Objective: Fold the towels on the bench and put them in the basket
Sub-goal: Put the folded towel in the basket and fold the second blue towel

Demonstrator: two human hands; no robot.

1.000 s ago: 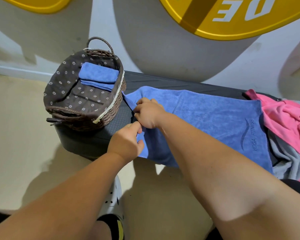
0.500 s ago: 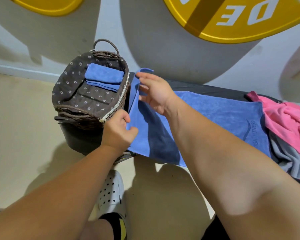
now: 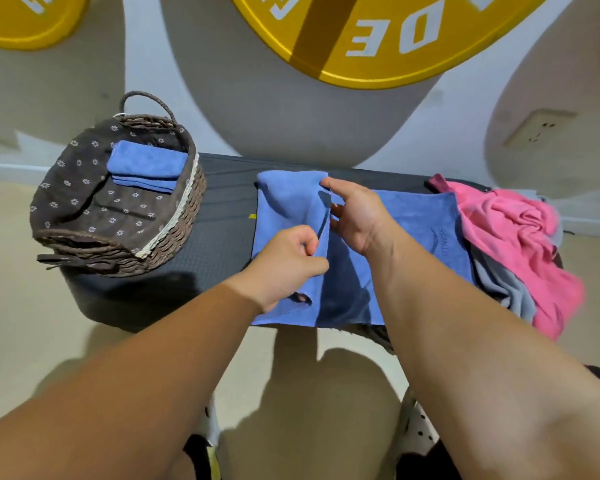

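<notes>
Blue plush towel (image 3: 291, 202) on padded bench (image 3: 222, 237): your left hand (image 3: 284, 265) is pinching folded edge, right hand (image 3: 357, 216) gripping far corner.

Most fingers of the left grip (image 3: 281, 266) vanish inside the fold of the blue towel (image 3: 288, 202) it pinches, and whether the right grip (image 3: 357, 216) holds or only touches the far corner cannot be told. The grey towel (image 3: 510, 289) lies mostly buried beneath the pink towel (image 3: 510, 230), which hides the right end of the surface (image 3: 222, 220). The top edge cuts off the yellow disc (image 3: 378, 39); the towel's print (image 3: 439, 242) is too small to read.
</notes>
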